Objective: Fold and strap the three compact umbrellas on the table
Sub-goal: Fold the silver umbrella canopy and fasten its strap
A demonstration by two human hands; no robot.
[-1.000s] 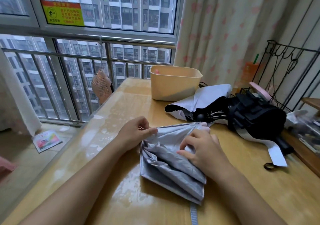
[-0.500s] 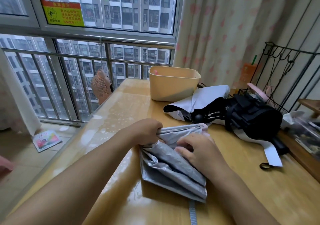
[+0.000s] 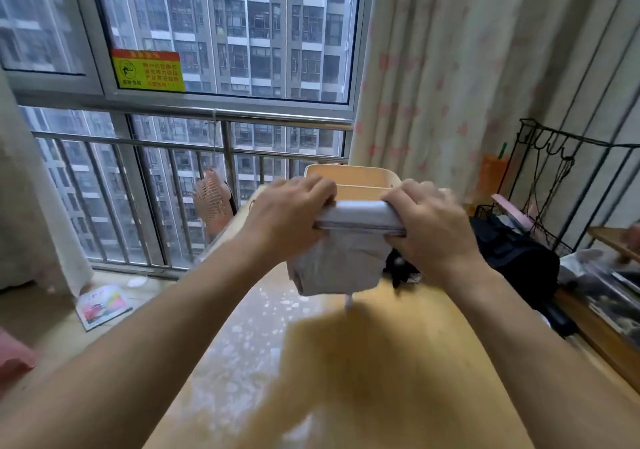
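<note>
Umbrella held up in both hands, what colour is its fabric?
The umbrella is plain silver-grey, with no pattern visible; the head view shows it.

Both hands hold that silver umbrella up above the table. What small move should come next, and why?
Probably twist the silver umbrella so its canopy winds round the shaft. The left hand and right hand grip its top edge, the folds hang loose below, and what looks like its strap dangles unfastened.
</note>
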